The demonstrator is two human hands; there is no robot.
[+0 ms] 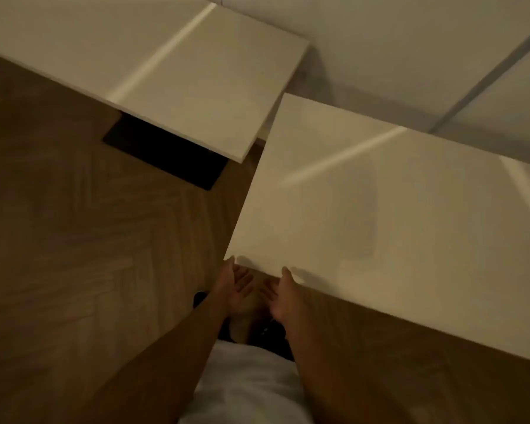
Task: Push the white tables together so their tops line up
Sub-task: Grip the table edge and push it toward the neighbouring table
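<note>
Two white tables stand apart at an angle on the wooden floor. The far table [178, 78] lies at the upper left, and its near right corner almost meets the far left corner of the near table [380, 215] on the right. Both of my hands are at the near table's front left corner. The thumb of my left hand [236, 286] touches the corner tip, with its palm up and fingers loose just below the edge. My right hand [283, 298] has its thumb on the front edge and its fingers spread below it. Neither hand clearly grips the top.
A black base plate [166, 154] of the far table sits on the herringbone wood floor [74, 240]. A pale wall [410, 56] runs behind both tables. My white shirt [242, 387] and a dark shoe [199, 298] show below my arms.
</note>
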